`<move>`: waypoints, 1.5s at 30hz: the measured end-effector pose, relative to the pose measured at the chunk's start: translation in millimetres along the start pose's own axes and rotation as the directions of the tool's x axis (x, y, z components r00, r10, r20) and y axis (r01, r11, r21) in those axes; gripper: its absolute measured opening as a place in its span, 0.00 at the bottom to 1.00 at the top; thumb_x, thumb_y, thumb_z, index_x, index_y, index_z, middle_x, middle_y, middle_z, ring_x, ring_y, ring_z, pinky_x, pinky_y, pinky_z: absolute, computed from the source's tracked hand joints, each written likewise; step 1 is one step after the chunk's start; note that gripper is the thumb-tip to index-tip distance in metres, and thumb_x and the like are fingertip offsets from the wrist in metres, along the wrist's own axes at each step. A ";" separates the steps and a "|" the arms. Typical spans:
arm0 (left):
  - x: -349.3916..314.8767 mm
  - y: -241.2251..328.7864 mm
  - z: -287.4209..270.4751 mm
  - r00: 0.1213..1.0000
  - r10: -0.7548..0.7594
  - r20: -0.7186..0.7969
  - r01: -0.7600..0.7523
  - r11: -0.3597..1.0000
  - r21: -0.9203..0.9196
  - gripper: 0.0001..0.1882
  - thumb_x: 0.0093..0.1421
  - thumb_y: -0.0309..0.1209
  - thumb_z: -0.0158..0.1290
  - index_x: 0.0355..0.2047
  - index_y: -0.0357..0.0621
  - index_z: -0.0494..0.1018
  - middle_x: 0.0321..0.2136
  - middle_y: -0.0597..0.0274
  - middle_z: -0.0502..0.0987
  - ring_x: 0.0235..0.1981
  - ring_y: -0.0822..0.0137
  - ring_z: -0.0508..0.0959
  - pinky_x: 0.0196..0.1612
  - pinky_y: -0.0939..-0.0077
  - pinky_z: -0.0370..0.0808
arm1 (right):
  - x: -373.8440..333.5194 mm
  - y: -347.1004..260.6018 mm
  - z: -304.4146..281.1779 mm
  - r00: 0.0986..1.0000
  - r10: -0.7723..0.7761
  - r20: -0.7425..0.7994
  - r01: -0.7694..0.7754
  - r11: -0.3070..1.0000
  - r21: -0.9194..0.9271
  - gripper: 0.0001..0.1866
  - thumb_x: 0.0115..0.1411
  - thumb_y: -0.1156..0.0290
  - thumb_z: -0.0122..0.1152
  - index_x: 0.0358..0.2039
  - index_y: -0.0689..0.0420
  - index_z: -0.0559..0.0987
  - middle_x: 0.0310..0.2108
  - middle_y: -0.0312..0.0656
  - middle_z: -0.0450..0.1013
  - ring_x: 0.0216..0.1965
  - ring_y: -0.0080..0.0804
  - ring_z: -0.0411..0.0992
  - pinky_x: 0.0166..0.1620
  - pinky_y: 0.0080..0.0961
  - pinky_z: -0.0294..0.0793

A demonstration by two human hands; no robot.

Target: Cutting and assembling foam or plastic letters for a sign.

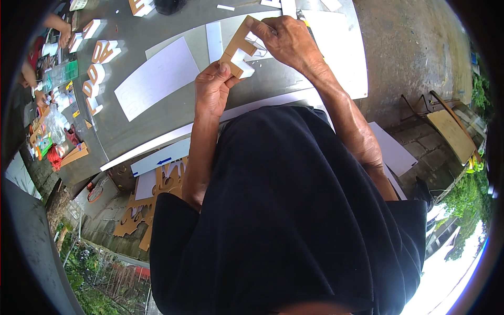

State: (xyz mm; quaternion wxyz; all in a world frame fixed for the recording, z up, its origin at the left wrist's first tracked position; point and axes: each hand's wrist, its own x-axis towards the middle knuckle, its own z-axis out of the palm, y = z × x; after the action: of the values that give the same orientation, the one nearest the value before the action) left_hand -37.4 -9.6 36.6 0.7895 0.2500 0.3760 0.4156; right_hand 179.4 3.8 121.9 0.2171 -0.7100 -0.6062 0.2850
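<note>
My two hands hold a block letter (239,48) over the grey table (173,29). It has a brown face and white side walls. The fingers of my left hand (212,89) are closed around its lower end, thumb on the face. At the upper end, my right hand (294,44) pinches it between thumb and curled fingers. Beneath and beside the letter lie white sheets (157,79), with small white scraps near its notches. A yellow and black tool (302,18), partly hidden, lies just beyond my right hand.
More block letters (107,51) stand along the left of the table. Another person's hand (64,35) is at the far left, near a green clear box (62,73), bags and clutter. Cut brown boards (139,215) lie below the near edge. A tan board (451,136) leans at right.
</note>
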 end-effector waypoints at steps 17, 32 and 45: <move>10.9 60.3 34.4 0.951 -0.142 0.273 0.000 0.888 0.461 0.38 0.56 0.29 0.68 0.64 0.30 0.66 0.42 0.46 0.82 0.43 0.60 0.84 0.49 0.67 0.82 | 5.8 20.9 6.0 0.949 -0.264 0.175 0.188 0.914 0.358 0.34 0.65 0.37 0.55 0.48 0.58 0.85 0.31 0.49 0.82 0.22 0.28 0.75 0.30 0.29 0.80; -22.0 67.6 63.4 0.984 0.106 0.143 -0.143 0.949 0.282 0.36 0.56 0.23 0.66 0.63 0.26 0.64 0.47 0.43 0.81 0.47 0.60 0.83 0.48 0.68 0.82 | -90.2 21.2 16.8 0.960 -0.279 -0.013 0.256 0.863 0.436 0.31 0.47 0.63 0.79 0.53 0.53 0.79 0.47 0.42 0.79 0.47 0.38 0.78 0.48 0.36 0.82; -22.7 58.3 67.6 0.988 0.043 0.147 -0.077 0.970 0.233 0.36 0.57 0.24 0.66 0.63 0.26 0.64 0.49 0.42 0.80 0.49 0.59 0.82 0.52 0.67 0.80 | -87.1 26.1 15.9 0.942 -0.334 -0.022 0.307 0.836 0.454 0.27 0.46 0.88 0.63 0.49 0.53 0.82 0.43 0.41 0.82 0.44 0.41 0.81 0.46 0.34 0.83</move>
State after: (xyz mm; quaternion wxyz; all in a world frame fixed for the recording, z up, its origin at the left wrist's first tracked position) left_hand -19.0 -3.3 126.6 0.7655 0.3827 0.3584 0.3728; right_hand 179.2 -87.0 105.3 0.4028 -0.5199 -0.6396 0.3980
